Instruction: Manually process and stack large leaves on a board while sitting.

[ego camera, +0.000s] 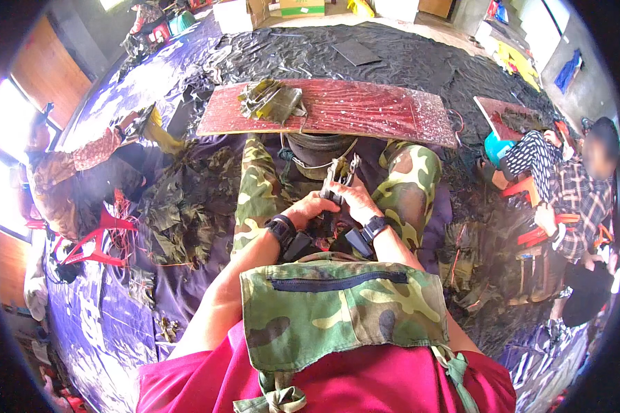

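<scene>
Both hands meet between my camouflage-covered knees, just this side of a dark bucket [320, 149] with a pale cord. My left hand [310, 208] and my right hand [356, 199] close around a bunch of dark, leaf-like strips [338, 173] with pale edges, whose tips point away from me. Beyond the hands, a red wood-grain board [356, 106] lies across the bucket, speckled with white bits. A crumpled stack of dark olive leaf-like sheets [271, 100] rests on the board's left part.
Heaps of dark leafy material lie at left [186, 206] and right [475, 258]. A red plastic stool [101, 240] stands at left. At right a person [573, 191] sits near a smaller board [511, 118] over a teal bucket [497, 147]. Other people sit at left and far left.
</scene>
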A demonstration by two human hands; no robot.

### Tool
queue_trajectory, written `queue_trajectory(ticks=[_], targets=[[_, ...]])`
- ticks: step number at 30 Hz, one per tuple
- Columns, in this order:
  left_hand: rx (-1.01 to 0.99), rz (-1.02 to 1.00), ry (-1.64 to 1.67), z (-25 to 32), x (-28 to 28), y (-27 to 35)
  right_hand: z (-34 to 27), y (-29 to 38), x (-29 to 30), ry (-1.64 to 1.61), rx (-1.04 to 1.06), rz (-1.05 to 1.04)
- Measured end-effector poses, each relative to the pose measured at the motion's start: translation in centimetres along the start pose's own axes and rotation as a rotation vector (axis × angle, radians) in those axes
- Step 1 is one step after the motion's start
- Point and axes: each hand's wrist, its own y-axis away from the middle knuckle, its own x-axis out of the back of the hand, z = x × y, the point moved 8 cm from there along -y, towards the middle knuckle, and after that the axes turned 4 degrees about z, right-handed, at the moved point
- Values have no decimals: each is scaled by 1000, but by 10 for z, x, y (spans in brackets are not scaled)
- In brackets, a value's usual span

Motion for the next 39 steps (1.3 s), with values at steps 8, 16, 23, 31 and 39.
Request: queue_trajectory(ticks=[8, 16, 23, 31, 39], targets=[[14, -62, -66, -3, -30, -2, 17, -8, 38, 7, 3, 302], [51, 3, -172, -17, -19, -14, 18, -16, 50, -25, 48, 410], [-270, 179, -177, 7, 11, -32, -5, -37, 34, 235, -175, 276], [-165, 88, 7, 55, 27, -7, -126, -90, 71, 531, -44, 482], [-228, 404, 54, 79, 127, -20, -237, -192, 177, 1621, 45, 635]])
